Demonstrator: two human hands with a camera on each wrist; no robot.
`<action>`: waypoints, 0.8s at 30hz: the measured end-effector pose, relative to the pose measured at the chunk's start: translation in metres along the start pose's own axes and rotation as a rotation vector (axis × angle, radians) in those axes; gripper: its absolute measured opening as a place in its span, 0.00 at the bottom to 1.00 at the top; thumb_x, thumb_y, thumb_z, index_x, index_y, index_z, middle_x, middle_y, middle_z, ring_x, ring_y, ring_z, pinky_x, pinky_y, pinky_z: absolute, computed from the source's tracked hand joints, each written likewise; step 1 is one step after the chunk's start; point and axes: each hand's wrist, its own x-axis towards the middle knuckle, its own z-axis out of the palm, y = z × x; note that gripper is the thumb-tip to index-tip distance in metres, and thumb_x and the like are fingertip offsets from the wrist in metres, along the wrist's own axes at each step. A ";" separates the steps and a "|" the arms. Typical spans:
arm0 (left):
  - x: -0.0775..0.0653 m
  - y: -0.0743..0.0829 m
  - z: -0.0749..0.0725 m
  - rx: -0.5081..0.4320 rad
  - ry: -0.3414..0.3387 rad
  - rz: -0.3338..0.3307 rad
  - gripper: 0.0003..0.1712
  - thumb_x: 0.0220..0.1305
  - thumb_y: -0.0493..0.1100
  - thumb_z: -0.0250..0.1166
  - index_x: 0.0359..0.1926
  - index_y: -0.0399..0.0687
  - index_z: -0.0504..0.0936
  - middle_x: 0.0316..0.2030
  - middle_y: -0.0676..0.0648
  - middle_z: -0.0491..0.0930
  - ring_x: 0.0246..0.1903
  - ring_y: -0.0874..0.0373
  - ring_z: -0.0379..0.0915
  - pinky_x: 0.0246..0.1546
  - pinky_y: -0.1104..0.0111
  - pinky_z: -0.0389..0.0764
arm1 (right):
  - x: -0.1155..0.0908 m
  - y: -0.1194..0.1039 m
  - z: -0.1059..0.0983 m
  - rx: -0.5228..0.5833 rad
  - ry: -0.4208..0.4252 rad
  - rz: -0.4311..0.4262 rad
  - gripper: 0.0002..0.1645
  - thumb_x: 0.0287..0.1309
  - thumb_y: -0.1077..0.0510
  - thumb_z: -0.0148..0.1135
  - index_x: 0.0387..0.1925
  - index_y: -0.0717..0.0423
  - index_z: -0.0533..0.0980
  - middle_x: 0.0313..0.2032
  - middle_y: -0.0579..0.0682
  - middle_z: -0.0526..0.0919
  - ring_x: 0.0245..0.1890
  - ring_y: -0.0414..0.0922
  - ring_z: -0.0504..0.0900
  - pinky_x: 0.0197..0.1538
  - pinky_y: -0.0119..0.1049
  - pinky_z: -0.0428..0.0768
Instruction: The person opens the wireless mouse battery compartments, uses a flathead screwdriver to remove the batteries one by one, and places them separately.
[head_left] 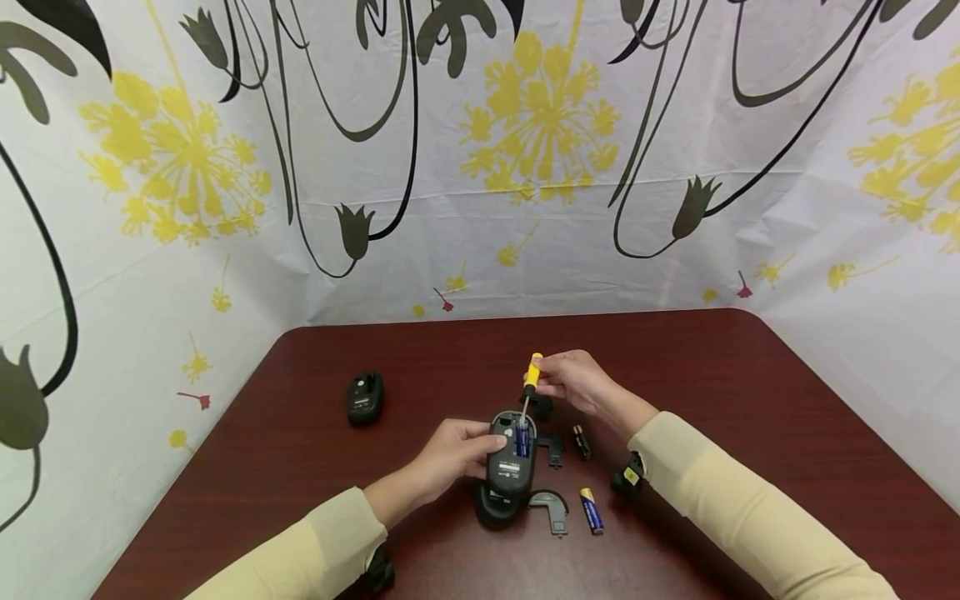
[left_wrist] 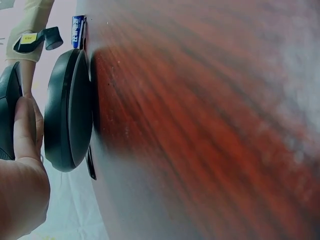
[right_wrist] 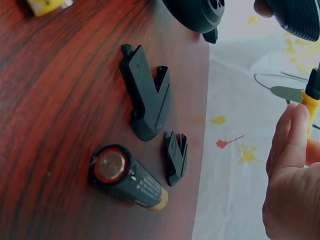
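Note:
In the head view, my left hand (head_left: 457, 450) grips a black computer mouse (head_left: 508, 475), underside up, thumb across it. Its battery bay is uncovered and a blue battery (head_left: 522, 439) sits inside. My right hand (head_left: 579, 379) pinches the yellow handle of a small screwdriver (head_left: 532, 375), whose shaft points down to the bay's far end. The left wrist view shows my left hand (left_wrist: 30, 135) holding the mouse (left_wrist: 7, 112) just above another black mouse (left_wrist: 70, 110) on the table. In the right wrist view, my right hand (right_wrist: 290, 170) has its fingers along the yellow handle (right_wrist: 311, 102).
Right of the held mouse lie two battery covers (head_left: 553, 507), a black battery (head_left: 582, 442) and a blue-and-yellow battery (head_left: 592, 511). Another black mouse (head_left: 365, 398) rests farther left on the brown table (head_left: 300, 475). A patterned cloth (head_left: 420, 175) hangs behind the table.

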 end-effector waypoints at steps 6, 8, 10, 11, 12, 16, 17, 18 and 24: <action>-0.001 0.002 0.000 0.000 -0.003 -0.003 0.21 0.65 0.40 0.63 0.54 0.28 0.79 0.41 0.37 0.84 0.38 0.52 0.83 0.39 0.60 0.84 | -0.001 -0.002 -0.003 0.021 0.013 -0.016 0.26 0.72 0.60 0.51 0.61 0.78 0.63 0.37 0.58 0.83 0.33 0.43 0.85 0.39 0.31 0.83; -0.001 0.002 0.000 -0.003 -0.003 -0.004 0.21 0.65 0.40 0.63 0.54 0.28 0.78 0.41 0.37 0.84 0.38 0.52 0.83 0.39 0.60 0.84 | -0.001 -0.002 -0.003 0.039 0.012 -0.025 0.28 0.72 0.60 0.52 0.62 0.78 0.62 0.39 0.60 0.83 0.34 0.43 0.85 0.41 0.32 0.83; -0.001 0.003 0.000 0.002 0.001 -0.005 0.21 0.66 0.40 0.62 0.54 0.28 0.78 0.41 0.37 0.84 0.38 0.52 0.83 0.39 0.60 0.84 | -0.001 -0.004 -0.004 0.058 0.011 -0.038 0.28 0.71 0.59 0.52 0.62 0.78 0.62 0.42 0.62 0.82 0.35 0.44 0.85 0.42 0.33 0.83; -0.001 0.004 -0.001 0.002 0.002 -0.005 0.21 0.66 0.41 0.62 0.54 0.28 0.78 0.41 0.37 0.84 0.38 0.53 0.83 0.39 0.60 0.84 | -0.002 -0.004 -0.003 0.067 0.014 -0.044 0.28 0.71 0.59 0.53 0.62 0.78 0.63 0.43 0.63 0.82 0.34 0.44 0.85 0.42 0.33 0.83; -0.001 0.004 -0.001 0.003 0.003 -0.005 0.22 0.66 0.41 0.62 0.54 0.28 0.78 0.41 0.37 0.84 0.38 0.53 0.83 0.39 0.60 0.84 | -0.002 -0.005 -0.004 0.076 0.016 -0.050 0.27 0.71 0.59 0.53 0.61 0.77 0.63 0.43 0.63 0.82 0.34 0.44 0.85 0.42 0.34 0.83; -0.001 0.004 -0.001 -0.003 0.000 -0.004 0.22 0.66 0.41 0.62 0.55 0.28 0.78 0.41 0.37 0.84 0.38 0.52 0.83 0.39 0.60 0.84 | -0.003 -0.008 -0.004 0.101 0.015 -0.076 0.25 0.70 0.59 0.54 0.59 0.76 0.66 0.43 0.63 0.83 0.34 0.44 0.85 0.43 0.36 0.83; -0.001 0.004 -0.001 -0.007 -0.001 -0.003 0.22 0.66 0.41 0.62 0.55 0.28 0.78 0.41 0.37 0.84 0.38 0.52 0.83 0.39 0.60 0.84 | -0.003 -0.009 -0.004 0.104 0.012 -0.083 0.25 0.70 0.59 0.55 0.59 0.76 0.66 0.43 0.63 0.83 0.34 0.44 0.85 0.44 0.36 0.83; -0.001 0.004 0.000 -0.010 -0.002 -0.001 0.22 0.66 0.41 0.62 0.55 0.28 0.78 0.41 0.37 0.84 0.38 0.52 0.83 0.40 0.60 0.84 | -0.003 -0.010 -0.005 0.111 0.008 -0.091 0.25 0.70 0.59 0.55 0.59 0.75 0.66 0.43 0.62 0.83 0.35 0.44 0.85 0.44 0.37 0.83; -0.002 0.004 0.000 -0.021 -0.002 0.005 0.23 0.66 0.41 0.62 0.55 0.28 0.77 0.41 0.37 0.84 0.38 0.53 0.83 0.39 0.61 0.84 | -0.006 -0.017 -0.009 0.156 0.021 -0.121 0.24 0.70 0.59 0.55 0.60 0.72 0.66 0.40 0.57 0.85 0.35 0.43 0.84 0.46 0.37 0.82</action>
